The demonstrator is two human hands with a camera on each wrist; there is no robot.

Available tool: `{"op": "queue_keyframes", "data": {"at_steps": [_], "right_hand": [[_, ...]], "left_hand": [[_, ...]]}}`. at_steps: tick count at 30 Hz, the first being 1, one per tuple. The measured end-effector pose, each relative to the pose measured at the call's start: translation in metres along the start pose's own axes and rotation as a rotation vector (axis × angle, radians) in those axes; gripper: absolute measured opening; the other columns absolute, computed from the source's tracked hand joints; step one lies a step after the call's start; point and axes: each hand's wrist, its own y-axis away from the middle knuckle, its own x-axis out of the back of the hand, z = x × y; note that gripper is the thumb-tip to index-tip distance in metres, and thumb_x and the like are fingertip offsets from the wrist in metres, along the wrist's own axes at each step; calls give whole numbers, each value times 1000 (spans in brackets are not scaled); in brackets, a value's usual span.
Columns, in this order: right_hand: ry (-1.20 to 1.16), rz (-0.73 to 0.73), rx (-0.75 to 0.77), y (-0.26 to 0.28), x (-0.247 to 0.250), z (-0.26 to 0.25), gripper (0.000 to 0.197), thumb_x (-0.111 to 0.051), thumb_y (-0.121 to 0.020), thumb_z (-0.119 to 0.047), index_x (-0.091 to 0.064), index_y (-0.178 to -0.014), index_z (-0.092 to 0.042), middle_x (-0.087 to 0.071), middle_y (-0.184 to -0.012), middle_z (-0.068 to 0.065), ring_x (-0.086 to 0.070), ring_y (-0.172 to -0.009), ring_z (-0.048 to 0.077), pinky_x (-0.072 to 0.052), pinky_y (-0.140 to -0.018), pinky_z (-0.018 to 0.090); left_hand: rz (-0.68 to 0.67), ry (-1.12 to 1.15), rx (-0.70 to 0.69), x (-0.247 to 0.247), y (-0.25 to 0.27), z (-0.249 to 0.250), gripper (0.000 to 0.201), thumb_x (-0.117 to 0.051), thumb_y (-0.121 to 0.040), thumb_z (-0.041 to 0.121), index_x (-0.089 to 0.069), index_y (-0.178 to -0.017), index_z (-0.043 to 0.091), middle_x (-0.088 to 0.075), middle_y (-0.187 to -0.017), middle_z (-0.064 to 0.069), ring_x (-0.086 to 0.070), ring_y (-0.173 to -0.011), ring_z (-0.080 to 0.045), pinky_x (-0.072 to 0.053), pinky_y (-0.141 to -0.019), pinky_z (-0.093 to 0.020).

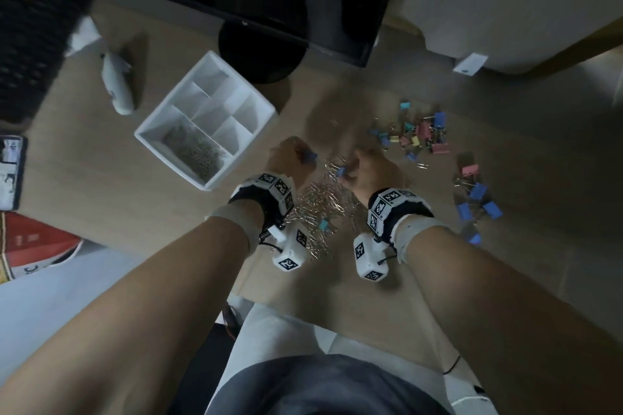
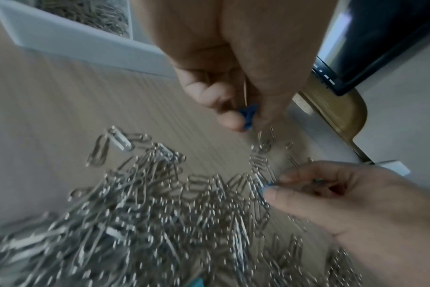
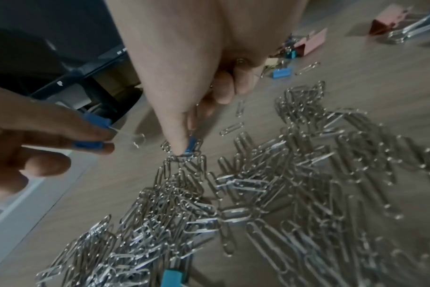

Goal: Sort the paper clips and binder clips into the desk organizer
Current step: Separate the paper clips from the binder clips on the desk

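Observation:
A pile of silver paper clips (image 1: 320, 202) lies on the wooden desk between my wrists. My left hand (image 1: 303, 157) pinches a small blue binder clip (image 2: 247, 116) just above the pile's far edge. My right hand (image 1: 349, 172) pinches another blue binder clip (image 3: 190, 146) between thumb and finger at the pile's top, touching the paper clips. The white desk organizer (image 1: 148, 141) stands to the left, with paper clips (image 1: 194, 152) in its near compartment and its other compartments bare. A teal binder clip (image 1: 324, 224) lies in the pile.
Coloured binder clips (image 1: 414, 135) are scattered to the right, with a few blue and pink ones (image 1: 475, 202) nearer the desk's right side. A black monitor base (image 1: 263, 54) stands behind the organizer. A white object (image 1: 116, 84) lies left of it.

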Motion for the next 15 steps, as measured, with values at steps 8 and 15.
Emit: {"op": "queue_keyframes", "data": {"at_steps": [8,15], "right_hand": [[19,8,-115,-4,-4,-8,15,-63,-87,-41,-69,-91,-27,-72,-90,-5,-68,-81,19,-56,-75,32],[-121,-62,-136,3,5,1,12,-64,-83,-39,-59,-91,-31,-71,-89,-12,-69,-86,15,-56,-79,33]], "left_hand": [[-65,21,47,2,-48,1,16,-68,-85,16,-54,-91,13,-60,-75,-7,-61,-71,-25,-52,-66,-37],[-30,-197,26,-5,-63,-3,41,-58,-78,36,-64,-105,5,-63,-111,-7,-58,-105,-26,-46,-93,-31]]}}
